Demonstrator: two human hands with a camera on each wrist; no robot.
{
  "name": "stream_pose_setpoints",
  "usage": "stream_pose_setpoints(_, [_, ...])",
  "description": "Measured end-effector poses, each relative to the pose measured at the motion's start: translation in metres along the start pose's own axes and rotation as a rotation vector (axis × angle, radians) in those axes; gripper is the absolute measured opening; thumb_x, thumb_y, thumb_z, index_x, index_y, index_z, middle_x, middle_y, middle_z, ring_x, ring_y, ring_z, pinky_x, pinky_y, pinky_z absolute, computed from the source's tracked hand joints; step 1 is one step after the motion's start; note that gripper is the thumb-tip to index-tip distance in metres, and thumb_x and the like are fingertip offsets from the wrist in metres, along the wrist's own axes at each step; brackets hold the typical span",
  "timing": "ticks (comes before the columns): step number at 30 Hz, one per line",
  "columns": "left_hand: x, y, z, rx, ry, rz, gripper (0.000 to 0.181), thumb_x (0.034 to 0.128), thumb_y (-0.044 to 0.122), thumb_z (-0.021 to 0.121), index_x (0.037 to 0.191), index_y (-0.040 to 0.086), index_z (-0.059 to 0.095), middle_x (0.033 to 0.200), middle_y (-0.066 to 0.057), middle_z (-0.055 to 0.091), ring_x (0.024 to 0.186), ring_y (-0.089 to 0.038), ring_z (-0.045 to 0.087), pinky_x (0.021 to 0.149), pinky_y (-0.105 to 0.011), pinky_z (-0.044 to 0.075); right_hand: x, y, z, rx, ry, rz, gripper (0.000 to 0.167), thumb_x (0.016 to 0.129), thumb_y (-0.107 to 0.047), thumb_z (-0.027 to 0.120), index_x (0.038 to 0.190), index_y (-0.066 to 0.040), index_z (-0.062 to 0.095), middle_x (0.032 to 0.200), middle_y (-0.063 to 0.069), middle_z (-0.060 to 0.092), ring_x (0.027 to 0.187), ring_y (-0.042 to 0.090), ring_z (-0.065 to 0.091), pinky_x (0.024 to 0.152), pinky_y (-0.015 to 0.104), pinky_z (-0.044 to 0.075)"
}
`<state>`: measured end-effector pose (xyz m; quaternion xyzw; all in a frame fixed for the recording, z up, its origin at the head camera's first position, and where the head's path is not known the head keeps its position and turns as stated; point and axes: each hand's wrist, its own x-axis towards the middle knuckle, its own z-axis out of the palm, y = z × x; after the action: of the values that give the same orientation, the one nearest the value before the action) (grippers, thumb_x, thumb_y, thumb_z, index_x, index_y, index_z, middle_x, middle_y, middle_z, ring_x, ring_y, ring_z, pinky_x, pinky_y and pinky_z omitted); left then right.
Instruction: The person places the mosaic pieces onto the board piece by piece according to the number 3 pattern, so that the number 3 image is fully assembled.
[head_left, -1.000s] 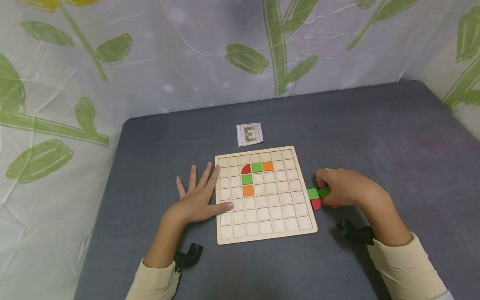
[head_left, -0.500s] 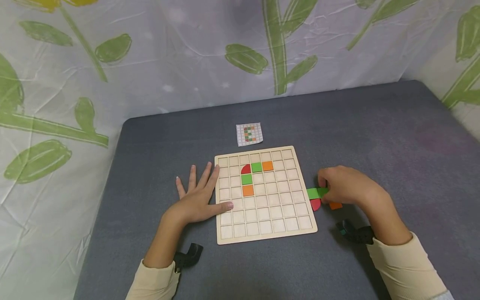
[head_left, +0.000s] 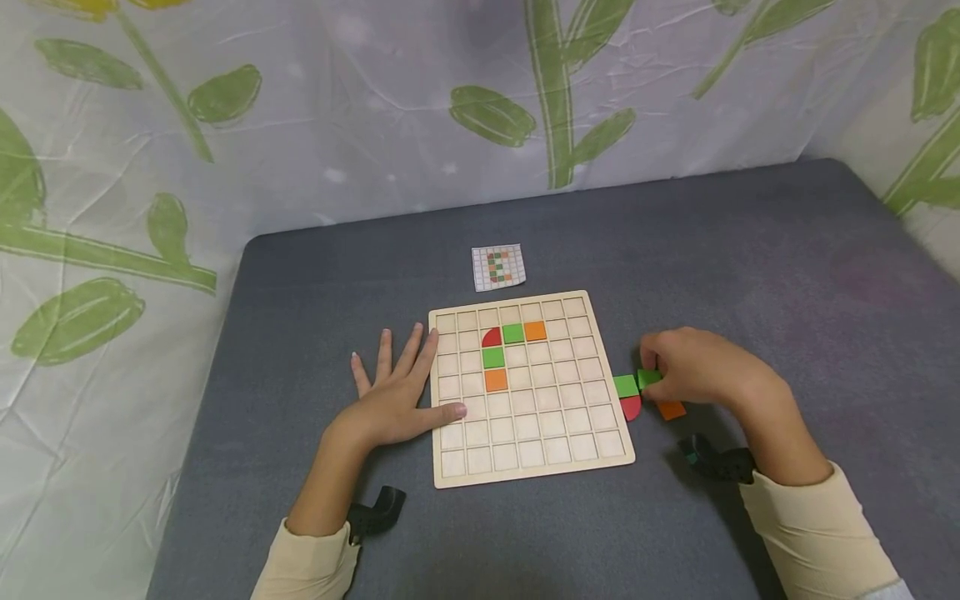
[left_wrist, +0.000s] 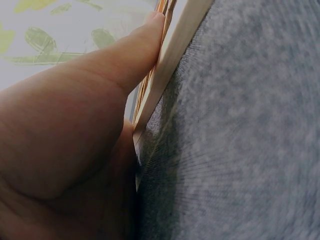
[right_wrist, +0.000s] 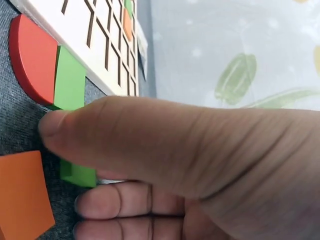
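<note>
Green square (head_left: 648,378), pinched by the right hand (head_left: 693,367), has parted from its neighbour (head_left: 626,386), seemingly singled out. Spread left hand (head_left: 393,404) touches the board's left edge (head_left: 438,467).

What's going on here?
A person's left hand is spread at the left edge of a wooden grid board, thumb on top. Their right hand pinches a green block beside the board. It holds one red piece, two green pieces and two orange pieces. To its right lie a loose green block, a rounded red block and an orange block.
</note>
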<state>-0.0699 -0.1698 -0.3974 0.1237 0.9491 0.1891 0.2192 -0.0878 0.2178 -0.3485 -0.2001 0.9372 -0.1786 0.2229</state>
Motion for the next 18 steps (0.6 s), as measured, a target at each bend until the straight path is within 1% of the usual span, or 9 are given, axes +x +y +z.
stream_pose_setpoints(7, [-0.0003,0.0007,-0.0007,-0.003,0.003,-0.005,0.113,0.0842,0.074,0.059,0.163,0.022,-0.003,0.167,-0.006,-0.010,0.146,-0.036,-0.028,0.101,-0.066,-0.028,0.0001,-0.0005,-0.0014,0.040,0.047,-0.058,0.019,0.077,-0.015,0.077,0.079,-0.012,0.058,0.067,-0.004,0.046,0.059,0.012,0.043,0.055,0.030,0.034])
stream_pose_setpoints(12, [-0.0015,0.0021,-0.0015,-0.006,0.004,-0.009,0.113,0.0839,0.074,0.061,0.163,0.022,-0.002,0.167,-0.006,-0.010,0.146,-0.037,-0.028,0.101,-0.066,-0.027,0.0031,-0.0030,0.0003,0.045,0.088,-0.105,0.025,0.080,-0.017,0.080,0.079,-0.013,0.055,0.068,-0.005,0.045,0.061,0.011,0.042,0.057,0.030,0.034])
stream_pose_setpoints(18, [-0.0012,0.0017,-0.0005,-0.001,0.006,-0.010,0.113,0.0841,0.073,0.060,0.163,0.022,-0.002,0.167,-0.007,-0.010,0.146,-0.037,-0.028,0.101,-0.067,-0.027,0.0076,-0.0074,0.0050,0.043,0.130,-0.141,0.025,0.081,-0.018,0.082,0.084,-0.013,0.058,0.070,-0.005,0.048,0.064,0.011,0.044,0.060,0.032,0.037])
